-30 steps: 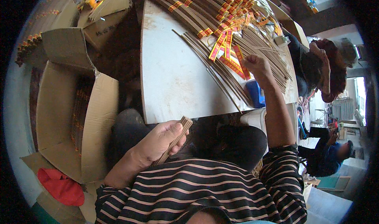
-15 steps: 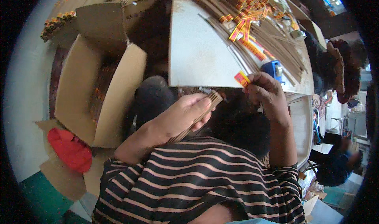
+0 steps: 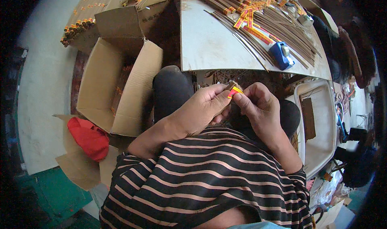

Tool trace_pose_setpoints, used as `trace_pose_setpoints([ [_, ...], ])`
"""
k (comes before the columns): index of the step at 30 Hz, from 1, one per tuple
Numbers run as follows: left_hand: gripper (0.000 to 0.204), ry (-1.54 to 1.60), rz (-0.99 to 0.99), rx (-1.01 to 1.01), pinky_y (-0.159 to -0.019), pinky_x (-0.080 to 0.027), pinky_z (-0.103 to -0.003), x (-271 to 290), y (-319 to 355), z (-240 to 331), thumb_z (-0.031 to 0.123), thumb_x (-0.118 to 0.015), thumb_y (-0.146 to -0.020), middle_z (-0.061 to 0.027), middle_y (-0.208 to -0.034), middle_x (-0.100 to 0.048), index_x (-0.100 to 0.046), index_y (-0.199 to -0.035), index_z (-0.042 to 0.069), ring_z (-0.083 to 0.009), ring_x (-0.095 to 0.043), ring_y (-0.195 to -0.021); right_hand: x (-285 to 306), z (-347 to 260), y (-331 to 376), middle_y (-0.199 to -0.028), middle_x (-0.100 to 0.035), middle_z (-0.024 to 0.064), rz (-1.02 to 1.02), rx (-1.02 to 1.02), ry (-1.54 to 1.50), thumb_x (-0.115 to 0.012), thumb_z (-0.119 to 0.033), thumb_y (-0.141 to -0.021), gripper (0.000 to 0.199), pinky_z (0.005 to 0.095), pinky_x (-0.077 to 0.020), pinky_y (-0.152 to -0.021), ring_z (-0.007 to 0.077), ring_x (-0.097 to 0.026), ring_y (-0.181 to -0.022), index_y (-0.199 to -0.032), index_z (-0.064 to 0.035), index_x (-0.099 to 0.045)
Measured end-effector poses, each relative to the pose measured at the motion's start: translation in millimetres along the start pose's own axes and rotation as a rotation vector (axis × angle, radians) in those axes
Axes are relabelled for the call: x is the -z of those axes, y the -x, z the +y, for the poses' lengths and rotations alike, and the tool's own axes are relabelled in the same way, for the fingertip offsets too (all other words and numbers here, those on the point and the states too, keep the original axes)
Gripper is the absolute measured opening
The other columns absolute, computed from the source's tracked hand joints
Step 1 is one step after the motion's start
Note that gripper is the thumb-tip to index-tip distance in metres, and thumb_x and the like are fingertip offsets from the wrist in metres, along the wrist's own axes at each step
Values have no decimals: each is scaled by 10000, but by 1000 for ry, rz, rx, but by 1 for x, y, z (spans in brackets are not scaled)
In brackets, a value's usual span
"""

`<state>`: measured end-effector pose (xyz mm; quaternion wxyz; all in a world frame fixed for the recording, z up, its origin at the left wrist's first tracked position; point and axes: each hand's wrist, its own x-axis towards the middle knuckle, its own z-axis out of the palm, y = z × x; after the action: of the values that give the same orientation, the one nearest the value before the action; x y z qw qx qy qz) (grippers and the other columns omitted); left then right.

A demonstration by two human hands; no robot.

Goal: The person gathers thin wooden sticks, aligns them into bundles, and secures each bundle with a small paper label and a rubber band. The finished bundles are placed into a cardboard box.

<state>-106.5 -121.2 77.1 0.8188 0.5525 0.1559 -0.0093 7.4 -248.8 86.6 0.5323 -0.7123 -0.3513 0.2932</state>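
Observation:
My left hand (image 3: 206, 104) is wrapped round a bundle of thin brown incense sticks (image 3: 231, 85), whose end shows above the thumb. Between the thumb and fingers of my right hand (image 3: 262, 104) is a small yellow-and-red paper label (image 3: 234, 92). The label lies against the bundle near its top end, and both hands meet there above my lap. Most of the bundle is hidden by the left hand. On the table (image 3: 201, 39) ahead lie loose incense sticks (image 3: 296, 35), a blue tape dispenser (image 3: 281, 55) near the front edge, and more label strips (image 3: 258, 34).
An open cardboard box (image 3: 94, 83) with bundles inside stands at my left, a red cloth item (image 3: 89, 140) beside it. Labelled bundles (image 3: 86, 15) are stacked at the far left. A white tub (image 3: 324, 128) is at my right. Another person (image 3: 350, 55) is at the far right.
My right hand has come down and left from the table edge, bringing the label onto the bundle in my left hand. The whole view has shifted slightly.

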Motion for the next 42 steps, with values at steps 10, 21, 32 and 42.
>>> trace_pose_setpoints([
  [10,274,1,9,-19,-457,-322,-152,-17,1,1,275,-369,-955,17,-670,-452,-486,-1038,41,-33,-394,-540,10,-2,7,-658,-539,-3,-15,-68,-132,-648,-159,-812,189,184,-391,-508,42,-457,-596,-755,-4,-557],
  [21,366,-3,-78,-45,-474,-328,-150,-14,0,2,383,-343,-946,17,-681,-469,-505,-979,57,-36,-403,-551,14,-7,6,-647,-541,-5,-56,-89,-176,-646,-160,-813,195,193,-398,-508,47,-467,-592,-741,-2,-557],
  [32,370,5,-35,-6,-444,-319,-149,-15,-4,0,370,-347,-948,16,-633,-450,-508,-975,38,-30,-390,-518,21,-7,2,-612,-531,1,-126,-118,-204,-631,-169,-826,203,188,-392,-483,46,-474,-559,-732,-13,-541],
  [42,371,-16,-29,40,-438,-331,-156,-19,-7,1,390,-349,-942,-1,-639,-481,-495,-897,52,-43,-412,-504,30,-4,0,-610,-538,3,-166,-197,-181,-657,-200,-801,225,176,-399,-450,61,-498,-508,-746,-29,-522],
])
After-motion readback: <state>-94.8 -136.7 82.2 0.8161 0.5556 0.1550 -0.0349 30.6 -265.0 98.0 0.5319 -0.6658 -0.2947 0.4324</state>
